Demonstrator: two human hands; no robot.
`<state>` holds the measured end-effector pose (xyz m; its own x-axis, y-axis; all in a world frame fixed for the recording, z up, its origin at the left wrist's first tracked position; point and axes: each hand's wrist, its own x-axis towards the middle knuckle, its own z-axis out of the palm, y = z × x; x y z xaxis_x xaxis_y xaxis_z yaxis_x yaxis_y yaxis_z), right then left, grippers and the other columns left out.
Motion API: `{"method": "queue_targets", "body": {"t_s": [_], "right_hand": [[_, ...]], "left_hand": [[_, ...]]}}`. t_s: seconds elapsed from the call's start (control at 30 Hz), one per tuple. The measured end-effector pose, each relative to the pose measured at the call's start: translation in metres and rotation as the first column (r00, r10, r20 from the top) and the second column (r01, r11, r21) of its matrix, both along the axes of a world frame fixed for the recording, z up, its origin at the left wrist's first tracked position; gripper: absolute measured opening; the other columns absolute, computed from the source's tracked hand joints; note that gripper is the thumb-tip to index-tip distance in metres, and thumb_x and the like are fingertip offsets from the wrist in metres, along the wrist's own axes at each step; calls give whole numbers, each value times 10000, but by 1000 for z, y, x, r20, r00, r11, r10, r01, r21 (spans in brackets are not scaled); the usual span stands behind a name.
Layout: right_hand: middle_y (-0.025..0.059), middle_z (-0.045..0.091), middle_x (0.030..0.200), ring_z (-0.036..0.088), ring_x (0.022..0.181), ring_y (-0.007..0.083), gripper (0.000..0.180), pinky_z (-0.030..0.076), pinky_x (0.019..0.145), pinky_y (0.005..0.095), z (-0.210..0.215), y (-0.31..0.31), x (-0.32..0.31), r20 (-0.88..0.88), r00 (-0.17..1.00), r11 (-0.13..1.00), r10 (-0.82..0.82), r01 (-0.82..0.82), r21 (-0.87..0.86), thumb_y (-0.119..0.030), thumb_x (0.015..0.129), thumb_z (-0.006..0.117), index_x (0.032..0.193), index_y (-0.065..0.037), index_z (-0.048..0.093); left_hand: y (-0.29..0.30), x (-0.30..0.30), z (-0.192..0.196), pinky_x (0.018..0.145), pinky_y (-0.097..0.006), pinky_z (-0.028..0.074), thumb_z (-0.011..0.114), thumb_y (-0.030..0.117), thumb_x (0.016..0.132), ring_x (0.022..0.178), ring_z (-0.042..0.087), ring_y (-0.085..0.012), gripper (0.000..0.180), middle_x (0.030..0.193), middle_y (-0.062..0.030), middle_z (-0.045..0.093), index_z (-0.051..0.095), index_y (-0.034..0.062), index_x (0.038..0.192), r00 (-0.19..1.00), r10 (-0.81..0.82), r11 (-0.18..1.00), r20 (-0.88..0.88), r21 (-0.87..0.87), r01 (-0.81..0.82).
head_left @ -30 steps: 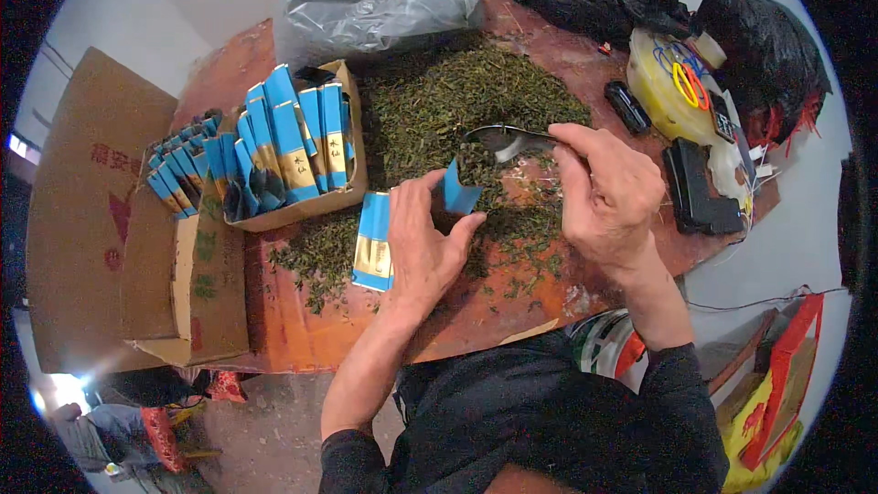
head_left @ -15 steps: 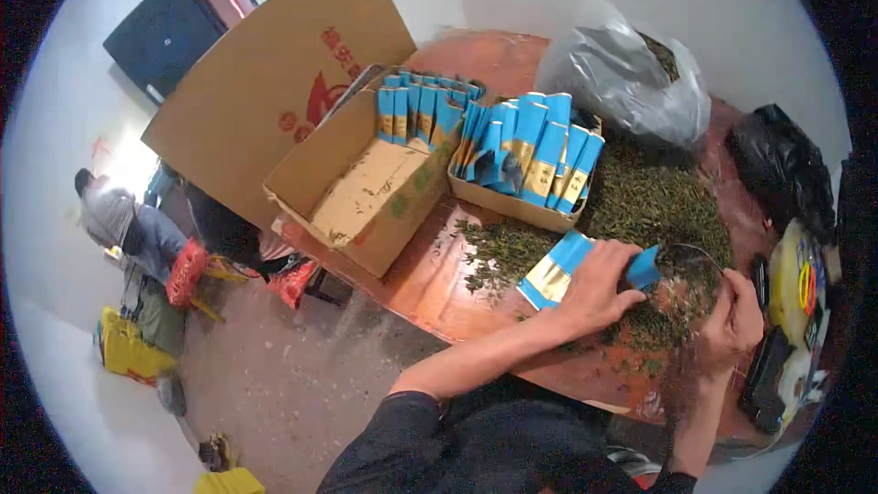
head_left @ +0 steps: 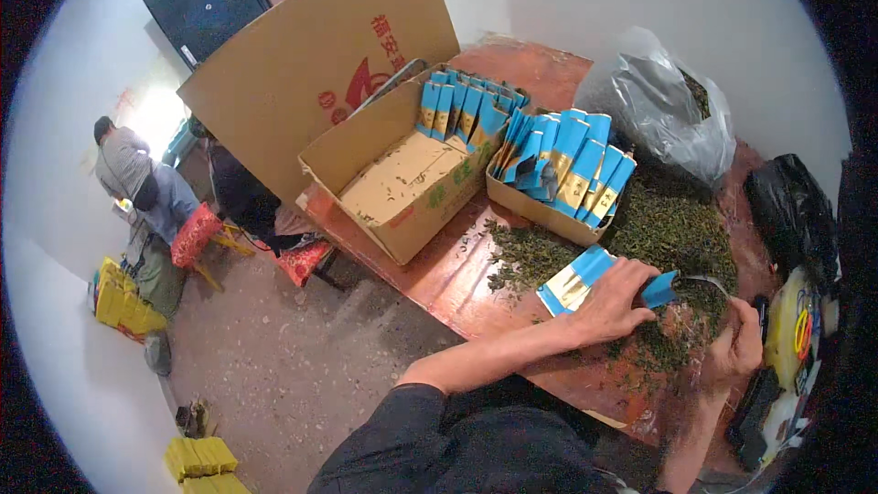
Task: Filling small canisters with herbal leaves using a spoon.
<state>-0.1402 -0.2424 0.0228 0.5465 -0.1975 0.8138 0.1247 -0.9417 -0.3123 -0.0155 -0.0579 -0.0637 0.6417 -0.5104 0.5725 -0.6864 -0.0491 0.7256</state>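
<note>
My left hand [head_left: 611, 304] grips a small blue pouch [head_left: 658, 289] over a heap of loose green tea leaves [head_left: 672, 238] on the reddish table [head_left: 439, 276]. My right hand [head_left: 733, 348] holds a metal scoop [head_left: 706, 291] filled with leaves, right beside the pouch's mouth. A flat stack of blue and gold pouches [head_left: 574, 280] lies on the table just left of my left hand.
A small carton [head_left: 540, 210] packed with upright blue pouches stands behind the heap; a bigger open cardboard box [head_left: 402, 185] holds more at its far end. A clear plastic bag [head_left: 660, 102] and black bags [head_left: 794, 210] sit at the back right. A person stands far left.
My head has turned left, so the boxes and floor fill the view. My left hand still holds the blue pouch, and the scoop in my right hand has come up against it.
</note>
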Motion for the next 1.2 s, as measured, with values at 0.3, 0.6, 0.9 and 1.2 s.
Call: {"method": "queue_targets", "body": {"t_s": [0.3,0.6,0.9,1.2], "right_hand": [[164,692,903,687,768,324,328,543,698,386,-14,-8,2,-63,987,989,148,-147,33,110,797,551,1073,-6,687],[94,645,942,615,824,191,280,510,753,303,-5,0,3,-8,979,979,206,-206,1,149,902,506,1103,20,653],[167,680,903,666,747,306,380,541,714,375,-7,-6,1,12,983,981,185,-186,47,128,751,519,1077,20,681],[168,696,889,687,758,309,373,548,696,375,-2,-1,-4,-27,989,989,143,-144,-43,140,744,551,1060,3,694]], "left_hand": [[2,-3,0,918,-478,466,861,167,706,1068,549,-402,642,1121,-161,601,562,30,1257,1000,-20,1000,10,-8,20],[3,0,0,934,-476,467,862,171,706,1088,551,-402,640,1141,-172,607,568,30,1255,1000,-17,1000,-2,24,17],[2,-1,-2,941,-469,463,859,150,705,1083,552,-401,611,1141,-176,610,575,33,1234,1000,-12,1000,9,14,12],[4,-3,4,943,-473,465,850,119,712,1071,549,-398,594,1112,-172,607,567,30,1227,998,-9,1000,60,5,9]]}}
